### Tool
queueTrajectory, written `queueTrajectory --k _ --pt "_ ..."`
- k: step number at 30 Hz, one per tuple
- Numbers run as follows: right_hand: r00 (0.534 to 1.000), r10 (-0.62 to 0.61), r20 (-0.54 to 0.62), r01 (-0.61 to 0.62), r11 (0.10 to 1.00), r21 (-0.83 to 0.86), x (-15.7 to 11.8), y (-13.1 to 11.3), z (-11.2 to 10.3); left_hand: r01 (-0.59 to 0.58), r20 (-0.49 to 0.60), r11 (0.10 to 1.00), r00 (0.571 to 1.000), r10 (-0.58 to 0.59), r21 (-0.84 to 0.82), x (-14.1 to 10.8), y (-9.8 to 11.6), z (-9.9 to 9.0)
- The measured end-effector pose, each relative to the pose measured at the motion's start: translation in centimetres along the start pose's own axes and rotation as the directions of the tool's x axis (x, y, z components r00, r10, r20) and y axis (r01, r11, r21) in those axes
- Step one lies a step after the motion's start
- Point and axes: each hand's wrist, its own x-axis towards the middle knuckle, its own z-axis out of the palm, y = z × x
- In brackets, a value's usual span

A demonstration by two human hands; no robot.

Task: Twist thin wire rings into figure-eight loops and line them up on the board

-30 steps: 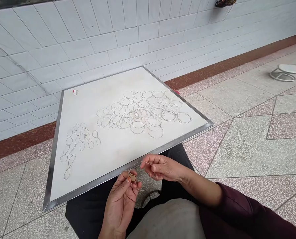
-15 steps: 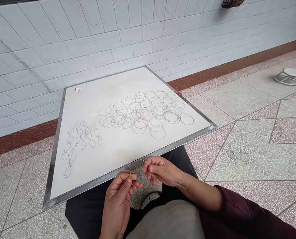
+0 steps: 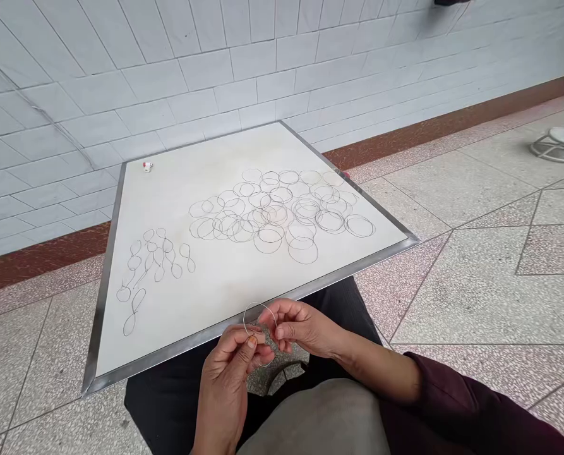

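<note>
My left hand (image 3: 227, 376) pinches a small tan block (image 3: 259, 338) between thumb and fingers, together with one side of a thin wire ring (image 3: 258, 303). My right hand (image 3: 307, 325) is closed on the ring's right side with bent fingers, close to the left fingertips. Both hands are just off the near edge of the white table (image 3: 191, 316), above my lap. On the tabletop lie many overlapping wire rings (image 3: 269, 238) in the middle and right. Several wires twisted into figure-eights (image 3: 134, 311) lie at the left.
A metal trim (image 3: 177, 346) runs around the table. At its far left corner sits a small white and red object (image 3: 148, 167). Behind stands a white tiled wall (image 3: 191, 101). A white stool (image 3: 559, 145) is on the speckled floor at the far right.
My right hand has moved slightly left, closer to my left hand. The wire ring now looks narrower between them. The view has shifted a little.
</note>
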Motion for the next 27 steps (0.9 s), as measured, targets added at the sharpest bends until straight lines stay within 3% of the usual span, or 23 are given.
queueTrajectory --k 5,16,27 --pt "0.998 -0.041 0.039 0.044 0.996 -0.081 0.6 0.2 0.3 -0.045 -0.024 0.993 0.999 0.048 0.105 0.0 0.2 0.4" --pt "0.986 -0.164 -0.039 0.157 0.978 -0.14 1.3 0.9 0.9 -0.038 -0.021 0.984 0.999 0.043 0.176 0.4 -0.5 0.2" --pt "0.986 -0.169 -0.013 0.165 0.976 -0.145 1.4 1.1 1.0 -0.067 -0.042 0.967 0.996 0.08 0.244 0.3 -0.6 0.6"
